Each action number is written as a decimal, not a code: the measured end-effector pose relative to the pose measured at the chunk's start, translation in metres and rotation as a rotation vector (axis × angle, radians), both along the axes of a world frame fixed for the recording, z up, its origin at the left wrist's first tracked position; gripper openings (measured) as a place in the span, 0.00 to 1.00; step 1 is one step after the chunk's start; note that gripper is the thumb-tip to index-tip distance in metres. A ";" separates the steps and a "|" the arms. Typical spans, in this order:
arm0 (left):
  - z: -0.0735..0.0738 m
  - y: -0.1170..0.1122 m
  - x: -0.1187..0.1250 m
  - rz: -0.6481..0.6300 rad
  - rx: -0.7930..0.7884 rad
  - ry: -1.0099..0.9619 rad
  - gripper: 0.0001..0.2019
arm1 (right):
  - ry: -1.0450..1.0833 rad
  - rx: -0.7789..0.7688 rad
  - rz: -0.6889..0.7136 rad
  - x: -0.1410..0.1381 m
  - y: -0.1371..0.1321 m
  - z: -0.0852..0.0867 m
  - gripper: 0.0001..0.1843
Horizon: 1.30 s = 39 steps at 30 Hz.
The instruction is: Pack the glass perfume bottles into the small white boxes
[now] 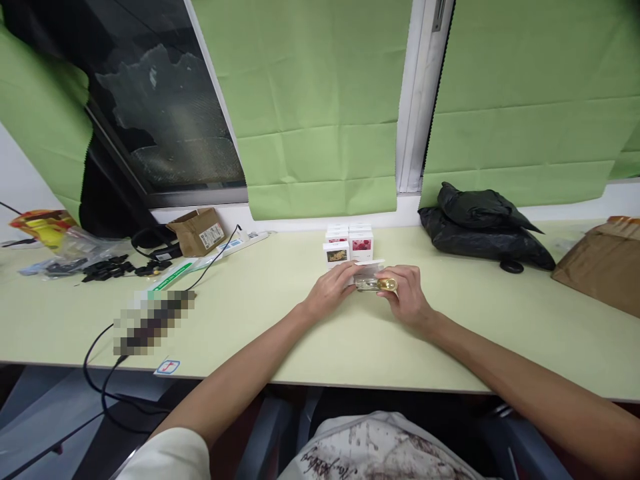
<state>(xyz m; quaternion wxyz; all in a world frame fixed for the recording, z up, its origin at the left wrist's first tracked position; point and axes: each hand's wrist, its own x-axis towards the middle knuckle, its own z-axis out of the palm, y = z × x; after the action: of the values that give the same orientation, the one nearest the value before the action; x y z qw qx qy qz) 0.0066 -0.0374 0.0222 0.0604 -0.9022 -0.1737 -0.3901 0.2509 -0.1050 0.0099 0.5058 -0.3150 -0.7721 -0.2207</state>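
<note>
Over the table's middle, my left hand is closed around a small white box, most of which the fingers cover. A small clear glass bottle with a shiny gold cap lies sideways at the box, its cap end toward the right. My right hand pinches the bottle near the cap. Whether the bottle's far end is inside the box cannot be made out. Just beyond my hands stand several small white boxes in a group, one with a yellow picture and one with a red picture.
Black plastic bags and a brown carton are on the right. To the left lie an open cardboard box, black parts, a power strip and a black cable. The pale table ends close to my body.
</note>
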 end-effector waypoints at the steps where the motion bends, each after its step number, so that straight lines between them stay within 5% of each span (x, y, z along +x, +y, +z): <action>1: -0.001 0.000 0.000 -0.011 0.009 0.006 0.27 | 0.013 -0.003 -0.009 0.000 0.000 0.000 0.18; 23: 0.002 -0.015 0.010 -0.039 -0.177 -0.092 0.34 | 0.148 -0.097 -0.095 0.000 -0.003 0.019 0.18; 39: 0.000 -0.018 0.013 -0.071 -0.213 -0.129 0.31 | 0.038 -0.095 -0.043 -0.004 -0.001 0.012 0.17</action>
<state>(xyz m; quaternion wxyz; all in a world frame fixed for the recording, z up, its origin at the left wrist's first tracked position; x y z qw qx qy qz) 0.0192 -0.0555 0.0219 -0.0611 -0.8821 -0.1856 -0.4286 0.2470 -0.1063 0.0222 0.5000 -0.3594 -0.7649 -0.1889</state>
